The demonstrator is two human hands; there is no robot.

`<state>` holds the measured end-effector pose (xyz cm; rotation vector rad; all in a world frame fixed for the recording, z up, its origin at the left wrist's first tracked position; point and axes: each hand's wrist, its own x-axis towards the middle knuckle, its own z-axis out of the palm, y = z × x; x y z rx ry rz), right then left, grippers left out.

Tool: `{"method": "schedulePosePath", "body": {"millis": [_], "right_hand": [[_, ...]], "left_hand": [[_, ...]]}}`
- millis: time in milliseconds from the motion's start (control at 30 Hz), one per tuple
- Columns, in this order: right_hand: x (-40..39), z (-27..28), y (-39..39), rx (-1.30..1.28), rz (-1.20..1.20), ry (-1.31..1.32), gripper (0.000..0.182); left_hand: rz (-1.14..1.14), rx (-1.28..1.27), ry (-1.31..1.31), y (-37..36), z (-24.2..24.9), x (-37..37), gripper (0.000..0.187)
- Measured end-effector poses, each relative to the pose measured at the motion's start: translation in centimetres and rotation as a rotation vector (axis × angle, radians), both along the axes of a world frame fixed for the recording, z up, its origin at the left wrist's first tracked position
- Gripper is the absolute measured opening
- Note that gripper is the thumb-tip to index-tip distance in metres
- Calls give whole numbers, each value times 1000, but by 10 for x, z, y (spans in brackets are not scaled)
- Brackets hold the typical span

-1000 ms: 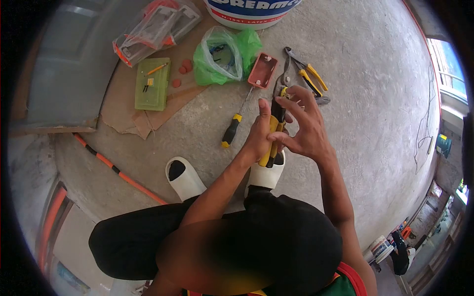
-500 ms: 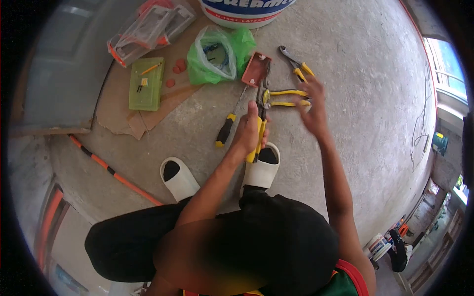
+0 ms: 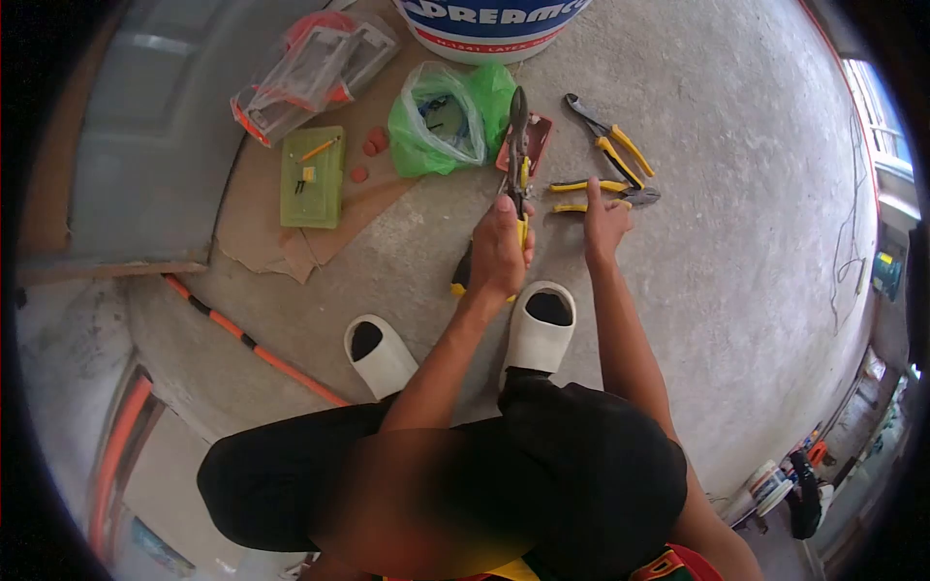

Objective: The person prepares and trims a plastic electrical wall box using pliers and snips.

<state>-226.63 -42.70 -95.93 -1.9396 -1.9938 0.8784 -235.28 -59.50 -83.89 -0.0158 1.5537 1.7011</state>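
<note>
My left hand point(image 3: 499, 252) is closed around the yellow handles of a pair of pliers point(image 3: 518, 126), whose dark jaws point away from me. Just behind those jaws lies a red rectangular box point(image 3: 539, 145), partly covered. My right hand point(image 3: 607, 229) is closed on a second pair of pliers point(image 3: 640, 197), with the head to the right and yellow-black handles to the left. Beyond it, a third pair of pliers point(image 3: 603, 131) rests on the floor, yellow handles towards me. A screwdriver point(image 3: 461, 276) with a black-yellow handle is mostly hidden by my left hand.
A green plastic bag point(image 3: 412, 145) holds blue coiled material. Left of it, a yellow-green case point(image 3: 312, 208) and reddish discs point(image 3: 375, 142) lie on cardboard point(image 3: 254, 228). Behind are clear packaging point(image 3: 315, 73) and a paint bucket point(image 3: 494, 39). An orange-black pole point(image 3: 276, 363) lies at left.
My right hand has closed on the second pliers, whose head now points right instead of left. My left hand has raised its pliers in front of the red box; the whole view has shifted slightly.
</note>
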Motion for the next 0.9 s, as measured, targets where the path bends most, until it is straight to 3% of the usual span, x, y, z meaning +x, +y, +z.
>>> {"method": "schedulePosePath", "body": {"millis": [100, 167, 267, 333, 467, 500, 567, 633, 733, 800, 900], "right_hand": [[-16, 11, -11, -29, -90, -108, 67], [-26, 30, -10, -68, -167, -142, 59], [-26, 34, -10, -87, -168, -199, 53], [-18, 33, -10, -46, -127, -286, 51], [51, 25, 12, -377, -14, 97, 46], [68, 30, 9, -398, -28, 207, 45], [97, 68, -1, -745, -233, 611, 41], [111, 110, -15, -782, -129, 666, 43], [116, 185, -29, -1097, 63, 809, 47], [108, 217, -38, -1336, 108, 878, 52], [82, 246, -49, -1426, 318, 830, 48]], "left_hand": [[-28, 11, 192, -1, 5, 5, 63], [-81, 46, 340, 3, 9, 2, 62], [-82, 66, 327, 2, 14, 4, 62], [-52, 147, 72, 1, 22, 6, 64], [24, 404, -428, -3, 21, -4, 67], [10, 403, -398, -6, 18, -8, 69], [-8, 396, -345, -14, 11, -16, 73], [-18, 368, -240, -21, 7, -23, 76], [-79, 259, -66, -28, 5, -36, 82], [-145, 194, 50, -32, 7, -44, 86], [-228, 146, 172, -34, 11, -51, 84]]}}
